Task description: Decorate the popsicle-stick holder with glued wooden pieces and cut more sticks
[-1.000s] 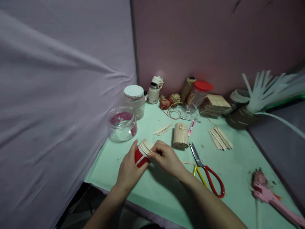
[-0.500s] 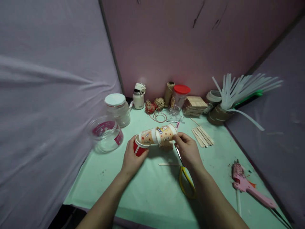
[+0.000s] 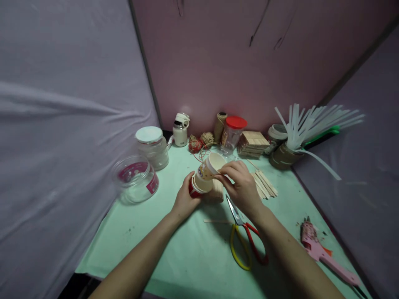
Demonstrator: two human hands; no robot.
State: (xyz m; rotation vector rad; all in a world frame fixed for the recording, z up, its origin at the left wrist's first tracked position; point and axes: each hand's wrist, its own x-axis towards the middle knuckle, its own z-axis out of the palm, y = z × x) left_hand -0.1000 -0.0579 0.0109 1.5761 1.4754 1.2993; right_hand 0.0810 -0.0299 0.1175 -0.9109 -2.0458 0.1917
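My left hand (image 3: pixel 184 199) is wrapped round a red paper cup (image 3: pixel 193 190), which is tilted and has another pale-rimmed cup nested in it. A patterned paper cup (image 3: pixel 205 171) is pinched at its rim by my right hand (image 3: pixel 238 182). Its lower end sits at the mouth of the nested cups, and its open top faces up and right. Just behind and below the cups is a wooden block-like piece (image 3: pixel 217 192), partly hidden. Scissors (image 3: pixel 239 222) with one yellow and one red handle lie below my right hand.
Craft sticks (image 3: pixel 264 185) lie right of my right hand. A pink glue gun (image 3: pixel 321 251) rests at the right edge. A clear tub (image 3: pixel 152 182) and a white-lidded jar (image 3: pixel 152 155) stand left. Along the back are a bottle (image 3: pixel 180 135), twine, a red-lidded jar (image 3: pixel 232 135) and wooden squares (image 3: pixel 253 143).
Both hands have drawn closer together. The patterned cups, before strung out in a line to the right, are now more nested, and the right-hand cup has tipped upward. The view has shifted slightly.
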